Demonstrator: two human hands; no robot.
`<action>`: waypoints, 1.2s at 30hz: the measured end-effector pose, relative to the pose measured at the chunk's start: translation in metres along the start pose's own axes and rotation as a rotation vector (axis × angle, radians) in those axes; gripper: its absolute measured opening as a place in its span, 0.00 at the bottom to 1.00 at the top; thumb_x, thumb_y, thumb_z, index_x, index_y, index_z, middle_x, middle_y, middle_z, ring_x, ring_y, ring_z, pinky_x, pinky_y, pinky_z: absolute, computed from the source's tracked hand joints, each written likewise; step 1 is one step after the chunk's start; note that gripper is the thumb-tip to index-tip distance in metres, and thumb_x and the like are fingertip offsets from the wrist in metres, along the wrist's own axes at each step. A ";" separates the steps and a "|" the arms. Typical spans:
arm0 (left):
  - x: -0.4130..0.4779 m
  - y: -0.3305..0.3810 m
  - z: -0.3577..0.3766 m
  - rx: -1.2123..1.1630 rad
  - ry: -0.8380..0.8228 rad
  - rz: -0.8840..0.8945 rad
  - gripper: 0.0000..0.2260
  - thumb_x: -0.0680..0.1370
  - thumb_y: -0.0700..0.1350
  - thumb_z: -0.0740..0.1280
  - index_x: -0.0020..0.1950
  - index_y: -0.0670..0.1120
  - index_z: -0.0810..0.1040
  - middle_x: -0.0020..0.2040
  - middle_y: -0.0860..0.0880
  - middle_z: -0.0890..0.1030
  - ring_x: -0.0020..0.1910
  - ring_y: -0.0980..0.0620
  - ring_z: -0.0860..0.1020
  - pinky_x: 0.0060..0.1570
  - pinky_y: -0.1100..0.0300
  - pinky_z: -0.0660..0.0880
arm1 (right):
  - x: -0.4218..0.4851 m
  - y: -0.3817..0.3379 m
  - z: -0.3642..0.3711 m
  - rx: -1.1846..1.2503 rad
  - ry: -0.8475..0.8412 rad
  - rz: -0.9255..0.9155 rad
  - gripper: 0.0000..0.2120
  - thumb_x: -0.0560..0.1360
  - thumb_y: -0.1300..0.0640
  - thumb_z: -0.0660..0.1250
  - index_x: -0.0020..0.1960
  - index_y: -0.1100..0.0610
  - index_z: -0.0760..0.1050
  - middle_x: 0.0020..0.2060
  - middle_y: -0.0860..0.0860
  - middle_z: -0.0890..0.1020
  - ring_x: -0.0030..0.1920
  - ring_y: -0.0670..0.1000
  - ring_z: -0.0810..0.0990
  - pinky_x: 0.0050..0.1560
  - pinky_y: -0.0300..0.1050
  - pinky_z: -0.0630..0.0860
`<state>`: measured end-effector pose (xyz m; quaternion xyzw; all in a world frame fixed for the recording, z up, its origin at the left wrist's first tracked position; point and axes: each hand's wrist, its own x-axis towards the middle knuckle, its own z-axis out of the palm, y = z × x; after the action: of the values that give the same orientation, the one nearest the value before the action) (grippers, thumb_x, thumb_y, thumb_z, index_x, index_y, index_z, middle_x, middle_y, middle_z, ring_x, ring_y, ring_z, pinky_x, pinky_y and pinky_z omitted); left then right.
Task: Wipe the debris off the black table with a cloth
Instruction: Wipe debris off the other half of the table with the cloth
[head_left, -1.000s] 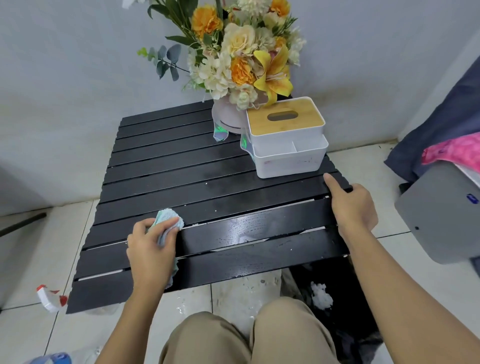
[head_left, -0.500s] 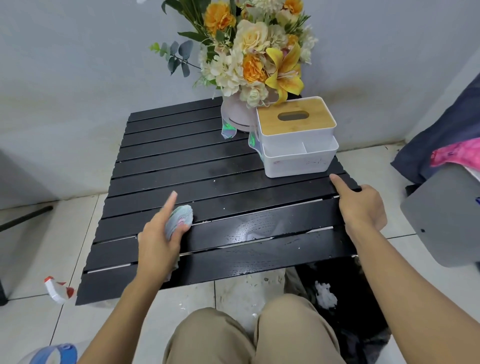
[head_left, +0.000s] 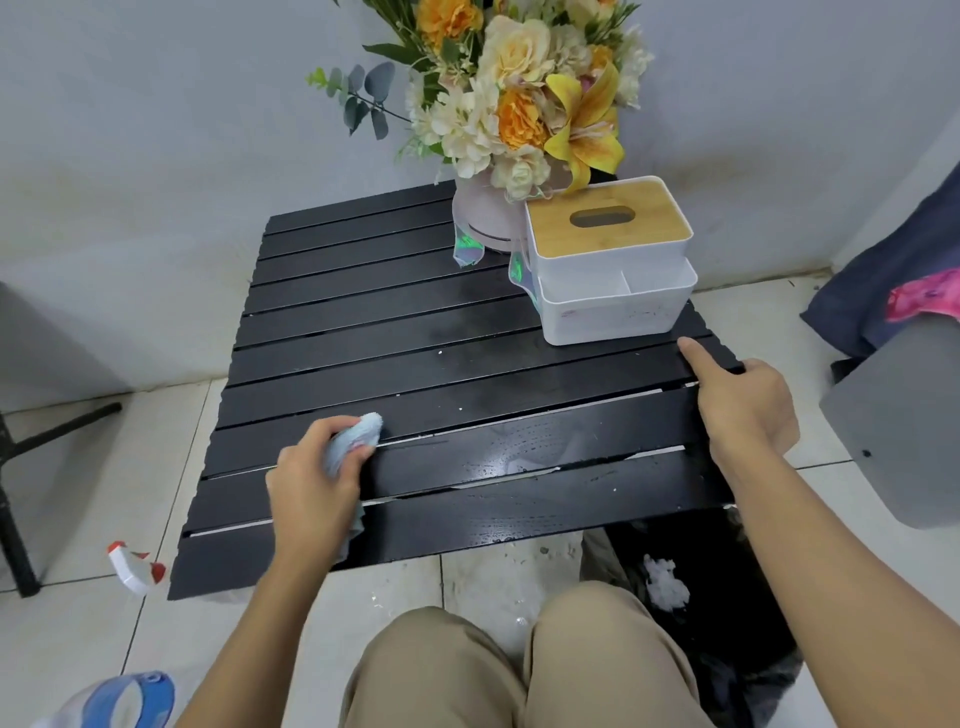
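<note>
Cloth (head_left: 358, 439): a soft, pale-blue rag bunched into a rounded wad. Your left hand (head_left: 311, 488) has its fingers curled tightly around it. The wad's tip presses on the black table (head_left: 415, 332) at a gap between two slats near the front left, and a loose tail hangs below your palm. The table top is made of long, flat wooden slats, glossy and wet-looking toward the front, with small white flecks (head_left: 440, 352) scattered across it. Your right hand (head_left: 743, 410) clasps the table's right edge, one digit stretched flat along a slat and the rest curled over the side. At the back right stands a boxy white plastic tissue box (head_left: 608, 291) with a bamboo lid, just beside a rounded pale flower vase (head_left: 480, 213).
</note>
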<state>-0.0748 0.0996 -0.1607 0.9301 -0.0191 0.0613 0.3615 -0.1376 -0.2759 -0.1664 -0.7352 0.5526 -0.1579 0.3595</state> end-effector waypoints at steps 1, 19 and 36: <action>0.001 -0.005 -0.006 -0.022 0.021 -0.054 0.09 0.74 0.47 0.70 0.51 0.58 0.77 0.45 0.57 0.82 0.48 0.48 0.78 0.53 0.45 0.74 | 0.000 0.000 0.000 0.002 -0.002 -0.002 0.31 0.65 0.26 0.64 0.41 0.56 0.76 0.39 0.52 0.81 0.42 0.59 0.77 0.41 0.47 0.67; 0.016 -0.016 -0.013 0.200 -0.023 0.000 0.10 0.74 0.53 0.72 0.54 0.53 0.82 0.55 0.51 0.76 0.57 0.44 0.71 0.57 0.52 0.66 | -0.004 0.011 0.000 -0.273 -0.010 -0.215 0.30 0.75 0.33 0.59 0.59 0.59 0.70 0.53 0.59 0.80 0.56 0.63 0.75 0.56 0.57 0.67; -0.004 0.055 0.070 0.142 -0.221 0.361 0.15 0.77 0.59 0.61 0.55 0.53 0.79 0.51 0.51 0.76 0.47 0.46 0.73 0.49 0.51 0.69 | -0.086 -0.015 0.044 -0.090 -0.198 -0.911 0.07 0.76 0.62 0.65 0.51 0.52 0.75 0.49 0.45 0.78 0.55 0.49 0.72 0.60 0.43 0.58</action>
<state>-0.0761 0.0120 -0.1759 0.9359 -0.2204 0.0241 0.2738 -0.1281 -0.1790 -0.1724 -0.9293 0.1430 -0.2045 0.2723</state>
